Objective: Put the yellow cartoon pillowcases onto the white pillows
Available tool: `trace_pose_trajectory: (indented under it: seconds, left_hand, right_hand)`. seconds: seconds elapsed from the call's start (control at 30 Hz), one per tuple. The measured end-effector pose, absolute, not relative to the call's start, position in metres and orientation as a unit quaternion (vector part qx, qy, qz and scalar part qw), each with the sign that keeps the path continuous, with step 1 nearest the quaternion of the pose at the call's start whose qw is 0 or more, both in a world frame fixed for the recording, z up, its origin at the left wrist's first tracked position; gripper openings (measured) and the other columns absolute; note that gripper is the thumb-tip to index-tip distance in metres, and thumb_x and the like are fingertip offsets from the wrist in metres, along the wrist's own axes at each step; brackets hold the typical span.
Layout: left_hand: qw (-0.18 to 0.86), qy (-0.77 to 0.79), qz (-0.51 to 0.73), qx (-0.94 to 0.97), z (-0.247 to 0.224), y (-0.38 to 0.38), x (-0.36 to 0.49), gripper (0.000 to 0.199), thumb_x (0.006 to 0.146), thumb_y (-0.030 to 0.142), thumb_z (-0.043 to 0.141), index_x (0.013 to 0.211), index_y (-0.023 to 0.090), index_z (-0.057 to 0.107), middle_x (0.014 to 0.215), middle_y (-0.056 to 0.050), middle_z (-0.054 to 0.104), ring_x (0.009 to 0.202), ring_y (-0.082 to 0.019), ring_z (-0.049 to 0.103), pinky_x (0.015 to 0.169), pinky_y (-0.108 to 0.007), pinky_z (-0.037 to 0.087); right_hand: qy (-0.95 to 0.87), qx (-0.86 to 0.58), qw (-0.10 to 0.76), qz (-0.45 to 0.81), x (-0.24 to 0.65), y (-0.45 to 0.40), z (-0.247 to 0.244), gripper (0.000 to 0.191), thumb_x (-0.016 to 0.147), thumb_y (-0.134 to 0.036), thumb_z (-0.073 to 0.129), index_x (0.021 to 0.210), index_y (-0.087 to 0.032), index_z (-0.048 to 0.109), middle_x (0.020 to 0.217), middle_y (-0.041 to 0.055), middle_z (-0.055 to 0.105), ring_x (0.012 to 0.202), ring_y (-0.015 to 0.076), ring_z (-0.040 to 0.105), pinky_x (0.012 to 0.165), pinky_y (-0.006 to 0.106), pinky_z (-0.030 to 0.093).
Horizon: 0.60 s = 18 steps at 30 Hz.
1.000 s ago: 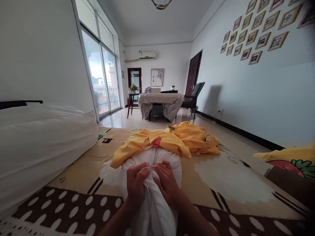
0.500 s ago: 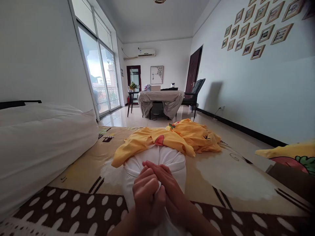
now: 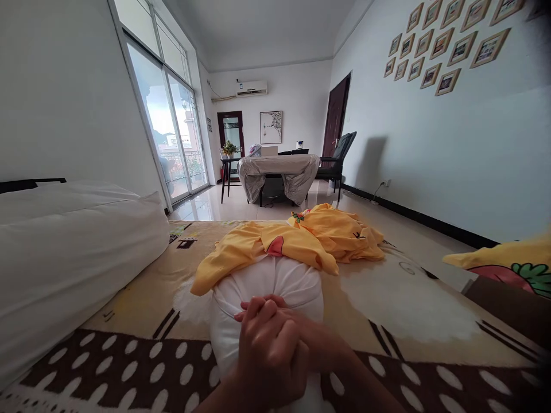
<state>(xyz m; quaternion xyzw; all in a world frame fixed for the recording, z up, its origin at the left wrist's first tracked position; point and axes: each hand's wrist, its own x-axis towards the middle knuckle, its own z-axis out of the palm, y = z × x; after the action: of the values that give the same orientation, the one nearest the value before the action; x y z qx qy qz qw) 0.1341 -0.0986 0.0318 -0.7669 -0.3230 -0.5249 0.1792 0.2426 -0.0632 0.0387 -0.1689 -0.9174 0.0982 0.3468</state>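
Observation:
A white pillow-like bundle (image 3: 228,321) lies on the patterned blanket, its fabric gathered in folds toward my hands. My left hand (image 3: 271,350) is closed over the near part of the bundle, its knuckles up. Behind and partly under it, my right hand (image 3: 314,338) presses against the left one, its fingertips showing past it; most of its fingers are hidden. What sits between the palms cannot be made out. A yellow cloth with a red print (image 3: 241,249) drapes over the bundle's far end.
A crumpled yellow cloth (image 3: 344,232) lies behind on the right of the blanket (image 3: 408,304). A large white cushion (image 3: 77,246) stands at the left. At the right edge is another yellow printed cloth (image 3: 486,261). A covered table (image 3: 279,164) and chair (image 3: 340,158) stand farther off.
My left hand has turned and shifted right, now in front of my right hand. The right hand's fingers point farther left, behind the left hand. The view has shifted slightly.

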Motion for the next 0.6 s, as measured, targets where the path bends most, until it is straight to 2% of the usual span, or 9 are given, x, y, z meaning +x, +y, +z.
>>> trace_pose_trajectory:
  seconds: [0.13, 0.27, 0.37, 0.43, 0.5, 0.6]
  left_hand:
    - [0.112, -0.356, -0.495, -0.785, 0.044, -0.096, 0.123, 0.020, 0.073, 0.006, 0.045, 0.059, 0.018, 0.036, 0.058, -0.001, 0.049, 0.064, -0.015, 0.044, 0.065, -0.033, 0.032]
    - [0.023, -0.343, -0.499, -0.796, 0.066, -0.098, 0.094, 0.017, 0.087, 0.014, 0.038, 0.077, 0.017, 0.051, 0.078, -0.005, 0.057, 0.078, -0.017, 0.051, 0.072, -0.032, 0.040]
    - [-0.022, -0.371, -0.493, -0.787, 0.075, -0.092, 0.070, 0.025, 0.091, 0.017, 0.035, 0.098, 0.017, 0.058, 0.101, -0.008, 0.062, 0.098, -0.019, 0.055, 0.086, -0.032, 0.043]
    - [-0.060, -0.388, -0.454, -0.800, 0.073, -0.082, 0.061, 0.030, 0.092, 0.019, 0.035, 0.107, 0.018, 0.060, 0.115, -0.008, 0.061, 0.111, -0.019, 0.053, 0.096, -0.033, 0.041]
    - [-0.103, -0.388, -0.394, -0.827, 0.068, -0.069, 0.058, 0.032, 0.092, 0.020, 0.037, 0.112, 0.020, 0.061, 0.120, -0.006, 0.061, 0.117, -0.018, 0.051, 0.103, -0.033, 0.038]
    - [-0.172, -0.355, -0.335, -0.856, 0.064, -0.058, 0.063, 0.032, 0.092, 0.022, 0.040, 0.113, 0.023, 0.063, 0.122, -0.003, 0.063, 0.117, -0.016, 0.053, 0.104, -0.031, 0.038]
  right_hand:
    - [-0.914, -0.124, 0.360, 0.144, 0.244, -0.051, 0.025, 0.027, 0.087, -0.013, 0.037, 0.095, -0.020, 0.062, 0.093, 0.0033, 0.069, 0.092, 0.0133, 0.062, 0.103, 0.035, 0.038]
    - [-0.889, -0.125, 0.382, 0.219, 0.245, -0.046, 0.025, 0.021, 0.086, -0.013, 0.039, 0.089, -0.018, 0.060, 0.092, 0.0057, 0.068, 0.093, 0.0147, 0.060, 0.099, 0.035, 0.038]
    - [-0.883, -0.140, 0.377, 0.243, 0.250, -0.051, 0.034, 0.020, 0.087, -0.016, 0.041, 0.095, -0.018, 0.059, 0.097, 0.0069, 0.067, 0.092, 0.0157, 0.060, 0.099, 0.037, 0.035]
    - [-0.878, -0.137, 0.385, 0.250, 0.257, -0.058, 0.043, 0.019, 0.089, -0.019, 0.040, 0.094, -0.019, 0.059, 0.095, 0.0066, 0.067, 0.088, 0.0158, 0.060, 0.097, 0.037, 0.036]
    - [-0.870, -0.126, 0.400, 0.259, 0.266, -0.067, 0.052, 0.018, 0.090, -0.022, 0.041, 0.087, -0.020, 0.059, 0.088, 0.0060, 0.066, 0.086, 0.0166, 0.060, 0.092, 0.036, 0.039]
    - [-0.855, -0.118, 0.420, 0.282, 0.283, -0.083, 0.062, 0.016, 0.090, -0.023, 0.045, 0.083, -0.020, 0.059, 0.082, 0.0062, 0.065, 0.086, 0.0185, 0.060, 0.082, 0.033, 0.045]
